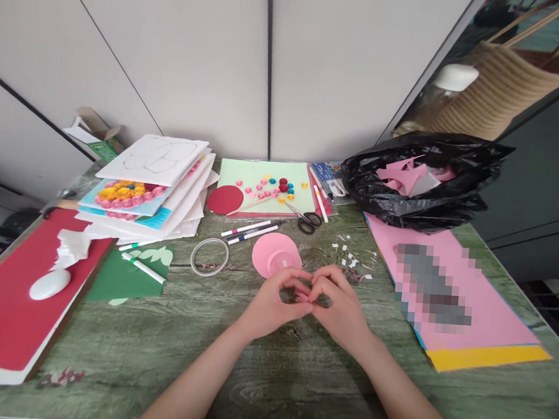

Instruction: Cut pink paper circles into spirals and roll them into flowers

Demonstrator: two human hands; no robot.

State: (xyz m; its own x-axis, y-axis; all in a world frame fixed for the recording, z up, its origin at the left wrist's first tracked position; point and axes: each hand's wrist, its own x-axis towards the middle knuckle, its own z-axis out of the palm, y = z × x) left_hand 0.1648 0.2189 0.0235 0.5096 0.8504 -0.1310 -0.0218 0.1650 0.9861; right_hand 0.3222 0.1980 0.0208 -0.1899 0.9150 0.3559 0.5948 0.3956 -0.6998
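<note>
Above the table's middle, my left hand and my right hand meet with their fingers closed in a pinch. Between the fingertips is a small pink paper piece, mostly hidden by the fingers. Just behind my left hand lies a pink paper disc, with a smaller pink round piece on its near part. A roll of tape lies flat to the left. Black-handled scissors rest behind, and scattered white paper bits lie to the right of the disc.
Colourful rolled paper pieces sit on a pale green sheet at the back. Stacked white boards and red card stand left. A black bag with pink scraps and pink sheets are right.
</note>
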